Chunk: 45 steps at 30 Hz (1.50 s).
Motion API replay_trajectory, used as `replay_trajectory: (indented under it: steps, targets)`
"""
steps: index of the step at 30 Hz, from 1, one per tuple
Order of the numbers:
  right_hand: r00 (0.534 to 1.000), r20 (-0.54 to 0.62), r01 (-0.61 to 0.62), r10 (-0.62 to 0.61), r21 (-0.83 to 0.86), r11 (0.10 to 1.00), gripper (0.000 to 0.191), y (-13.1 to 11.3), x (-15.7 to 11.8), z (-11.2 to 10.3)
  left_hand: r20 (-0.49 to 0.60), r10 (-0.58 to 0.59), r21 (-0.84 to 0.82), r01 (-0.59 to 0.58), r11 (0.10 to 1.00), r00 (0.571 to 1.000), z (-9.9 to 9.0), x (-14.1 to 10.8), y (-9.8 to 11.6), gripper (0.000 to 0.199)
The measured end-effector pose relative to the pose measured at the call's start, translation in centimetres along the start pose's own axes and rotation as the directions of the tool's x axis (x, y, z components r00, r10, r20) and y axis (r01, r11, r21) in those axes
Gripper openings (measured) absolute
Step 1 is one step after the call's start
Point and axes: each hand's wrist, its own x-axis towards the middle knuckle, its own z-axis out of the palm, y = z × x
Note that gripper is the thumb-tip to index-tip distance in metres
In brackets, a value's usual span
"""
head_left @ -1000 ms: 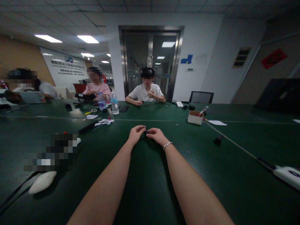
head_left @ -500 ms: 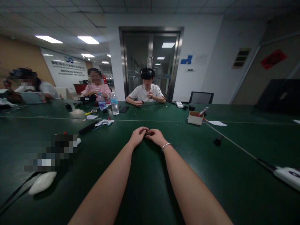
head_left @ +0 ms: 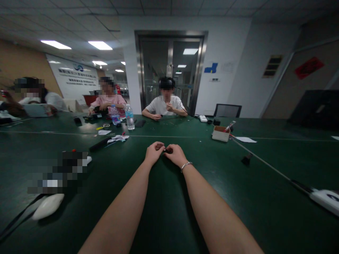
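Observation:
Both my hands meet low over the middle of the dark green table [head_left: 164, 218]. A small dark object [head_left: 166, 150] shows between my fingertips, too small and shaded to name. My right hand [head_left: 175, 154] pinches it between thumb and fingers; a silver bangle [head_left: 186, 166] circles that wrist. My left hand [head_left: 154, 153] is closed in a pinch at the object's left side. Whether the left fingertips hold a separate piece or only touch the dark object, I cannot make out.
To the right stand a small open box [head_left: 220, 134], a black clip-like item [head_left: 247, 159] and a white device with a cable [head_left: 325, 199]. Water bottles [head_left: 129, 118], paper scraps [head_left: 118, 138] and a white rounded object [head_left: 49, 206] lie left. A person in white [head_left: 165, 104] sits opposite.
My hands have drawn slightly apart at the fingertips, the left one shifting a little left. The person in pink across the table has moved their arms.

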Motion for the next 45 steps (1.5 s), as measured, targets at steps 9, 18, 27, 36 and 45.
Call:
replay_trajectory:
  steps: [9, 18, 27, 36, 45]
  targets:
    - [1.000, 0.022, 0.005, -0.004, -0.034, 0.999, 0.014, -0.3, 0.1, -0.1, 0.023, -0.045, -0.008, 0.045, 0.999, 0.999, -0.1, 0.2, -0.4, 0.022]
    - [0.999, 0.022, -0.024, 0.024, -0.027, 0.999, 0.013, -0.3, 0.0, -0.3, 0.050, -0.053, -0.043, 0.055, 0.998, 0.997, 0.0, 0.6, -1.4, 0.020]
    - [1.000, 0.025, 0.014, -0.013, -0.038, 0.999, 0.014, -0.4, 0.0, -0.2, -0.020, -0.117, -0.027, 0.117, 0.993, 0.993, 0.0, 0.2, -1.1, 0.023]
    - [1.000, 0.010, -0.024, 0.024, -0.020, 1.000, 0.015, -0.1, 0.0, 0.0, 0.087, -0.125, -0.101, 0.133, 0.986, 0.988, 0.0, 0.3, -0.6, 0.022]
    - [0.995, 0.008, -0.102, 0.102, 0.066, 0.993, 0.013, 0.3, 0.0, 0.1, 0.104, -0.122, -0.096, 0.132, 0.986, 0.987, -0.1, 0.4, -1.0, 0.027]
